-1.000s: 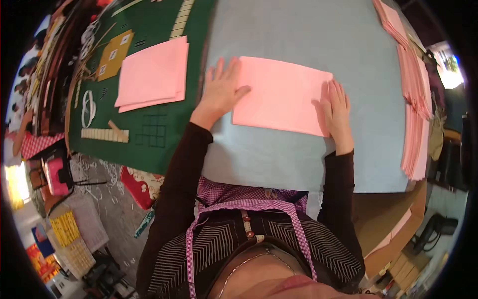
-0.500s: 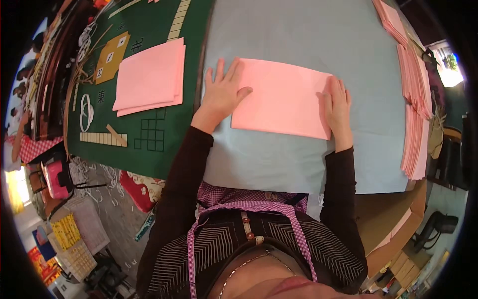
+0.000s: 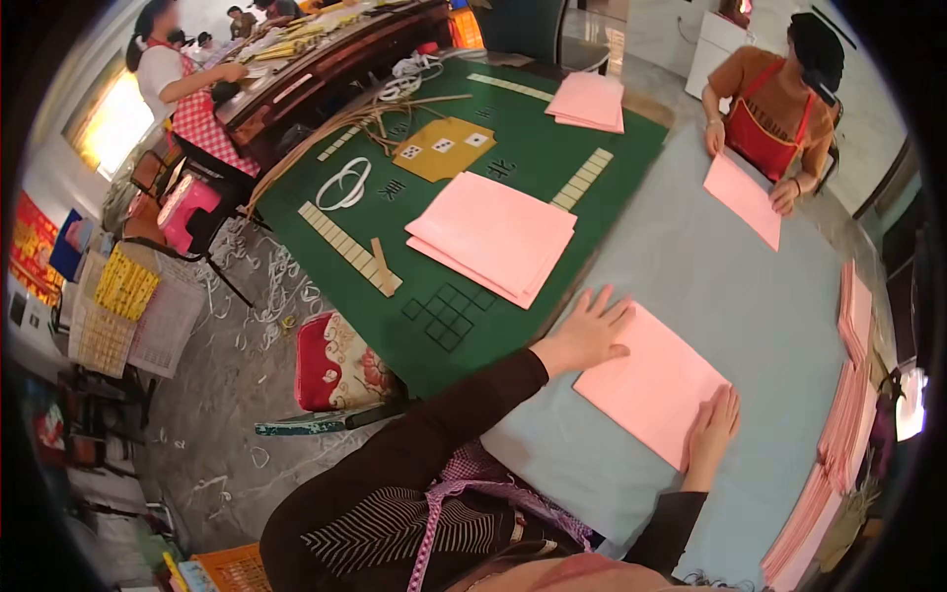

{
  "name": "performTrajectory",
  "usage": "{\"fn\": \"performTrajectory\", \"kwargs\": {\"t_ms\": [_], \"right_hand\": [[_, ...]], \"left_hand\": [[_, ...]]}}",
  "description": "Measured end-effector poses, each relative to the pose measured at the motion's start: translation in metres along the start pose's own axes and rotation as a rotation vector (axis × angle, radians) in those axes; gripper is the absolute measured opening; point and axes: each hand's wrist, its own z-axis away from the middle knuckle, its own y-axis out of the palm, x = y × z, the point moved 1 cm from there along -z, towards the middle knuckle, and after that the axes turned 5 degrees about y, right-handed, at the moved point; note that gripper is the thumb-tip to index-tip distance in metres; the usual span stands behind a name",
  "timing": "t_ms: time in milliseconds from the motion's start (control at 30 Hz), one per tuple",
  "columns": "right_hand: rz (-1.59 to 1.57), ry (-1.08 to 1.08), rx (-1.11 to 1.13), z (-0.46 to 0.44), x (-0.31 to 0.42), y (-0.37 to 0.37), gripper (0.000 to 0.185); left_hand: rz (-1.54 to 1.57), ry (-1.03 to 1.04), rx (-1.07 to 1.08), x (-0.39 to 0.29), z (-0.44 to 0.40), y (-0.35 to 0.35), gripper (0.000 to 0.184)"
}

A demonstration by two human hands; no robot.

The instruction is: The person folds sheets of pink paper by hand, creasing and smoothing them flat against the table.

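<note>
While the left hand (image 3: 590, 333) lies spread at ten o'clock on the rectangular pink paper-like sheet (image 3: 656, 387), the right hand (image 3: 715, 426) rests, fingers together, at four o'clock.

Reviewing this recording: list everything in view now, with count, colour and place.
grey surface: one, grey, right of centre
green surface: one, green, centre
near piece: one, pink, grey surface's near part
near stack: one, pink, on green surface
far stack: one, pink, green surface's far corner
piles: several, pink, grey surface's right edge
card: one, mustard, on green surface
person in red apron: one, brown top, upper right
far piece: one, pink, before that person
person in checked apron: one, red-and-white apron, upper left
padded chair: one, red and floral, lower left
remaining background: too small or blurred
left hand: one, brown sleeve, near piece's left edge
right hand: one, brown sleeve, near piece's right edge
</note>
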Motion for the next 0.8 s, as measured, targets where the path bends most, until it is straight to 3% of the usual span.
{"fn": "performTrajectory", "kwargs": {"t_ms": [800], "right_hand": [[-0.025,-0.002,-0.028,0.001,-0.002,0.004,0.047]], "left_hand": [[0.013,-0.023,0.03,-0.002,0.001,-0.004,0.069]]}}
